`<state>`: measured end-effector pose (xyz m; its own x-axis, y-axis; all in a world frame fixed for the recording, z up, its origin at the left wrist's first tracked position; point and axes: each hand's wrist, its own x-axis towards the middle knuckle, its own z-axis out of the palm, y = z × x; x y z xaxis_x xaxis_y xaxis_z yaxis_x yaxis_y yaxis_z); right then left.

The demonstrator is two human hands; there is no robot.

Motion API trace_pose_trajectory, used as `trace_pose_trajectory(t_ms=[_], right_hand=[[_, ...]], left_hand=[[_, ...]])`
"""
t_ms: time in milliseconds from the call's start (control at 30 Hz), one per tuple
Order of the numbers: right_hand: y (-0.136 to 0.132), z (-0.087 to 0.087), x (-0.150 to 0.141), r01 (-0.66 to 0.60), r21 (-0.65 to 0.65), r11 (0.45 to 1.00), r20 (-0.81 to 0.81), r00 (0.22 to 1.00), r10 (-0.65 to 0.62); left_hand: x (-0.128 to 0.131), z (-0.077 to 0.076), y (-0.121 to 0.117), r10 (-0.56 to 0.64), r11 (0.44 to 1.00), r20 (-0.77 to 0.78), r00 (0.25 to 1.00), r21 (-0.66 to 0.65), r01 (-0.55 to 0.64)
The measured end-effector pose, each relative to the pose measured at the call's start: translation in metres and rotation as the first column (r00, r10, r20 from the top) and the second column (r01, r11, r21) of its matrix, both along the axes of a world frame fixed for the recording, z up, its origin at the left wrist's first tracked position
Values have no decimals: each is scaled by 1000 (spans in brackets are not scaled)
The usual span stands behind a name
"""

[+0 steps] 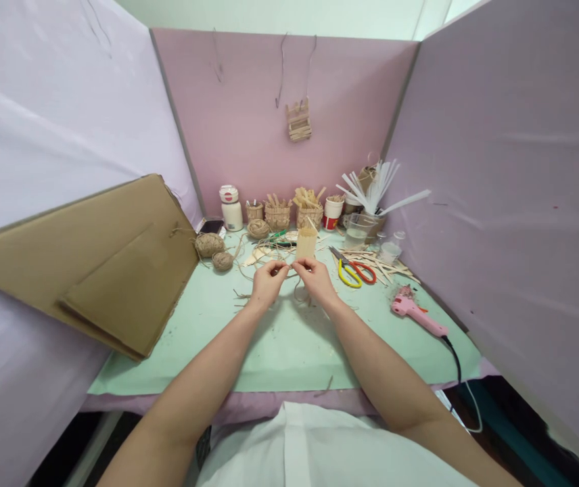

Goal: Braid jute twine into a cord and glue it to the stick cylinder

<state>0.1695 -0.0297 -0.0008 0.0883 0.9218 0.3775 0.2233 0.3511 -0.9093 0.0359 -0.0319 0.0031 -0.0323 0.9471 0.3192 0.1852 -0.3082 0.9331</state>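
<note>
My left hand and my right hand meet fingertip to fingertip above the middle of the table, both closed in a pinch. Between them runs a thin strand of jute twine, one loop hanging below my right hand; much of it is hidden by the fingers. Just beyond the hands stands a small pale wooden-stick piece. Scissors with yellow and red handles lie to the right of my right hand. Loose twine is tangled behind my left hand.
Twine balls and a leaning cardboard sheet are on the left. A pink glue gun with its cord lies at right, near scattered wooden strips. Along the back stand a white bottle, stick-filled baskets and a clear jug.
</note>
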Motion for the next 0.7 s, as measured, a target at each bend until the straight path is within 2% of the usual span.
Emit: trace_pose_trajectory(t_ms=[167, 267, 400, 467, 533, 700], right_hand=[[-2, 2, -1, -22, -16, 1000, -26, 999, 22], [-1, 0, -2, -41, -36, 999, -39, 998, 40], [1, -2, -2, -33, -42, 999, -20, 999, 32], [1, -3, -2, -22, -21, 1000, 7, 1000, 22], [-1, -2, -3, -4, 30, 1000, 41, 999, 3], [-4, -3, -5, 51, 191, 980, 153, 985, -81]], left_hand=[[0, -1, 3, -29, 983, 197, 980, -171, 64], [0, 0, 4, -76, 949, 356, 931, -262, 177], [-2, 1, 4, -235, 845, 561, 794, -287, 452], [-3, 1, 5, -265, 794, 625, 734, -291, 534], [-3, 1, 5, -258, 779, 655, 710, -293, 554], [-3, 0, 5, -241, 799, 639, 730, -296, 523]])
